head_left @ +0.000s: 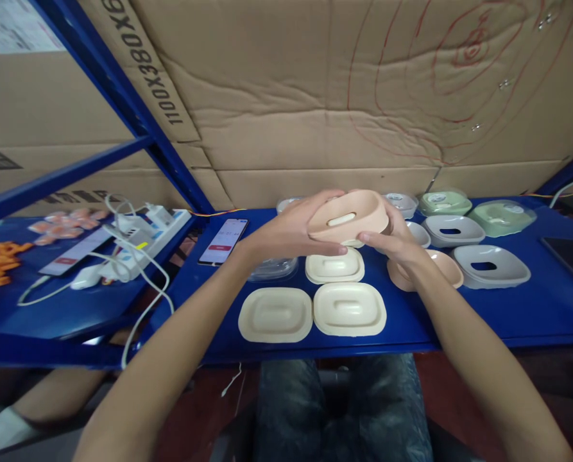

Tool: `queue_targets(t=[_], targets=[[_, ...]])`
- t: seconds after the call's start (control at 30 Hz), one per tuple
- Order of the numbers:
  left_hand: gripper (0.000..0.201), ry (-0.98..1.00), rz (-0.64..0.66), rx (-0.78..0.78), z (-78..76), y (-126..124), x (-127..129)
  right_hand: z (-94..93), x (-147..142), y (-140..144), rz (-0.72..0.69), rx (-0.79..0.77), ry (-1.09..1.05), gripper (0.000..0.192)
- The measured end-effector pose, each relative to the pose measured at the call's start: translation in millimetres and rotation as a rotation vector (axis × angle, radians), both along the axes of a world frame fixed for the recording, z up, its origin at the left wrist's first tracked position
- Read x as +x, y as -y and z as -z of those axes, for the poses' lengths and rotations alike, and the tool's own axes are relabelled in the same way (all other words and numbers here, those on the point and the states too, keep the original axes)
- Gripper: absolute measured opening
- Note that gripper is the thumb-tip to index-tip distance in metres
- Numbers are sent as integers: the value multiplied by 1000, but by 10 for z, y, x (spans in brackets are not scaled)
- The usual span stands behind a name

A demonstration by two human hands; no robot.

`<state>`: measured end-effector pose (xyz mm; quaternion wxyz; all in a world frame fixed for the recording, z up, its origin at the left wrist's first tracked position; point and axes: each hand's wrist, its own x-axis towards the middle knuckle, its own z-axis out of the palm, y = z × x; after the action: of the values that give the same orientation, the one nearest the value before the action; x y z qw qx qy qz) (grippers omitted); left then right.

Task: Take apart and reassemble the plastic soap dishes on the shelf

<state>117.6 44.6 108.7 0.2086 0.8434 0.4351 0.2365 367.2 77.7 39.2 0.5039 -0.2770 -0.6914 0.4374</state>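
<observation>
- Closest to me, two cream trays (275, 314) are lying side by side along the front of the blue desk (401, 327), and a third cream tray (335, 260) is sitting just behind the right one. None of them is sitting in a dish, so I'm counting those as not done.
- Above that third tray, a peach dish (369, 215) is hanging in the air between both hands. The left grip (296, 224) is wrapping around one end and the right grip (396, 234) is pinching the other, so both are holding that dish.
- A cream piece (341, 220) is showing through its slot, so I'm guessing this one is partway. Can't tell if it's seating fully.
- To the right, another peach dish (443, 266) is sitting partly behind the right forearm, and two grey dishes (507, 266) are showing blue desk through their slots, so they're looking unfilled.
- Farther back, two green dishes (500, 217) are sitting under clear plastic, looking like the furthest along.
</observation>
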Motion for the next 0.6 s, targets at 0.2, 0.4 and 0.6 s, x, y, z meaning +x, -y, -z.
queue_targets(t=[0.2, 0.4, 0.6], targets=[[94, 126, -8, 34, 44, -29, -68, 41, -30, -12, 1, -67, -47, 84], [90, 240, -28, 63, 91, -21, -17, 97, -67, -18, 42, -122, -126, 81], [76, 340, -27, 92, 129, -18, 37, 100, -122, -40, 33, -160, -201, 77]])
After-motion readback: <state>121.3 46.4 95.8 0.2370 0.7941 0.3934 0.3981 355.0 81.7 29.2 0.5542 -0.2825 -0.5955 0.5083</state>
